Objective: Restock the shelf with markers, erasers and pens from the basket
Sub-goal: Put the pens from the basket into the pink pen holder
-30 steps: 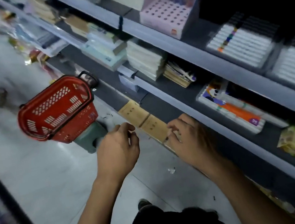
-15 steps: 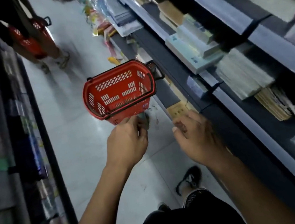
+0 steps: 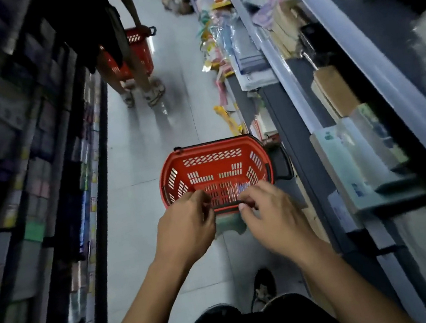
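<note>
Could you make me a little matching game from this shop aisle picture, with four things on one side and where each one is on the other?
Things:
1. red plastic basket with slotted walls
2. pale green plastic stool
3. second red basket
4. black shoe

Places:
A. far up the aisle, beside another person's legs
B. on the floor near the bottom of the view
C. under the near basket
D. just beyond the left hand and right hand

Pairs: 1-D, 2-C, 3-A, 4-B

1. a stationery shop: a narrow aisle with a pale tiled floor (image 3: 145, 150).
2. long tiered shelves (image 3: 318, 104) on both sides hold packaged paper goods and notebooks.
3. red plastic shopping baskets (image 3: 213, 161) stand in the aisle.
</note>
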{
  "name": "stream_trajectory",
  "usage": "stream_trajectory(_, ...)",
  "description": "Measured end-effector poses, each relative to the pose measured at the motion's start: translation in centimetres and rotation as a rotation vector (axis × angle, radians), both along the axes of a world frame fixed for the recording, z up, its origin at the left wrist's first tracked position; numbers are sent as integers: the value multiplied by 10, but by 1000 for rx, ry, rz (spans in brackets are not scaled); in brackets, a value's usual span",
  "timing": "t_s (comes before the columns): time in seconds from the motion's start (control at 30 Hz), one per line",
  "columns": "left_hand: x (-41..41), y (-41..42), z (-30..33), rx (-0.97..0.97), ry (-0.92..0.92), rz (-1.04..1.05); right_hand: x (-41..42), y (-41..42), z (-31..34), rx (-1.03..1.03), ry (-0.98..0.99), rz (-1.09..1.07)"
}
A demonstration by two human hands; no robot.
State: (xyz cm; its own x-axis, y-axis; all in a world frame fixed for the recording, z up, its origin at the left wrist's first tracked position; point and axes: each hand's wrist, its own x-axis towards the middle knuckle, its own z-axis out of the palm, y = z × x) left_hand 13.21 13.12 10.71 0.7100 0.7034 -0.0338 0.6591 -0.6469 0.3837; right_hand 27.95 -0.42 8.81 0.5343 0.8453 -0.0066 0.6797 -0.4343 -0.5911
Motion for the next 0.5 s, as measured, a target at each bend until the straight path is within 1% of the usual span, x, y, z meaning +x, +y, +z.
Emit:
stream_trajectory(0.13,28,36,-4,-5,4,69,38,50,-2,-52,26,97)
stream_trajectory(0.3,45,87,-12,-18,20,137,62,110,-13,-90,37,167)
stream_trajectory(0.5,62,164,-34,-58,44,104,76,184,-30,-167,27,147)
